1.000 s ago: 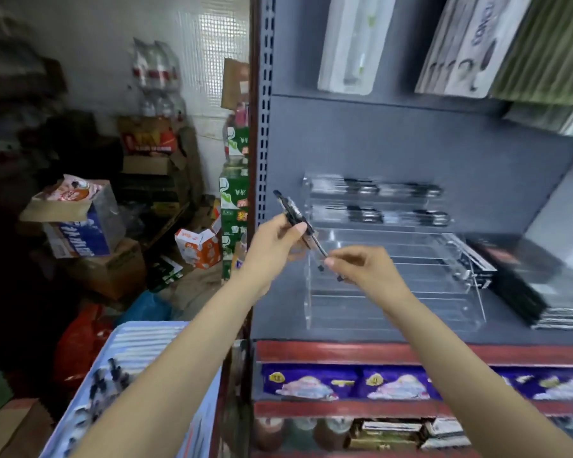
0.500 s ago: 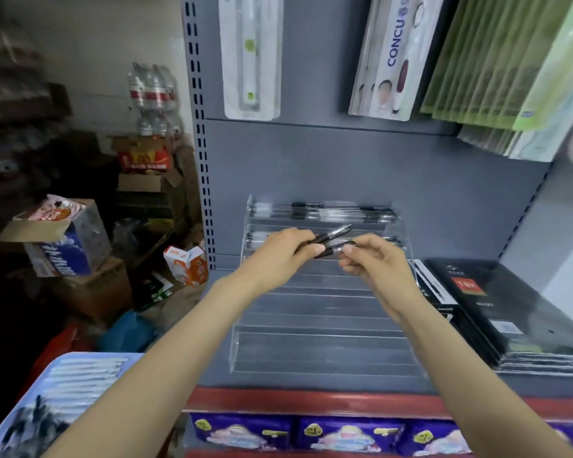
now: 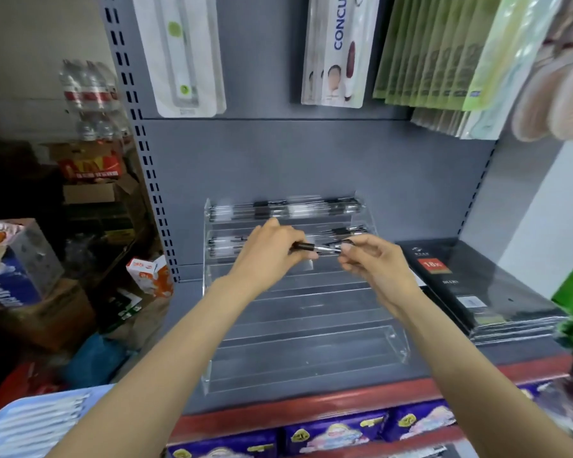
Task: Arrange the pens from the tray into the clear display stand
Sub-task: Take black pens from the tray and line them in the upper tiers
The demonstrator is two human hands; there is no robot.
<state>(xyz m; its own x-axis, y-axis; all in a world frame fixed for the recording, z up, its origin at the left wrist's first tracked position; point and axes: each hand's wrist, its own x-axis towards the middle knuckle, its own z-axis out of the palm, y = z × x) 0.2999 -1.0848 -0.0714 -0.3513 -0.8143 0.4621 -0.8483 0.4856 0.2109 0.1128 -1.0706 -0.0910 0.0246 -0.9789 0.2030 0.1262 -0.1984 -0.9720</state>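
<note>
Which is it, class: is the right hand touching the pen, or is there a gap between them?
Touching. The head view shows the right hand pinching one end of the pen with its fingertips, while the left hand grips the other end.

The display stand (image 3: 298, 325) sits on the shelf (image 3: 477, 361), against the back wall. Pens (image 3: 278, 208) lie in its top two rows, at the back. A stack of notebooks (image 3: 477, 289) lies just right of the stand. The tray (image 3: 30, 424) is low and to the left of the stand. Both hands hold one pen (image 3: 315, 248) over the stand's second row.
</note>
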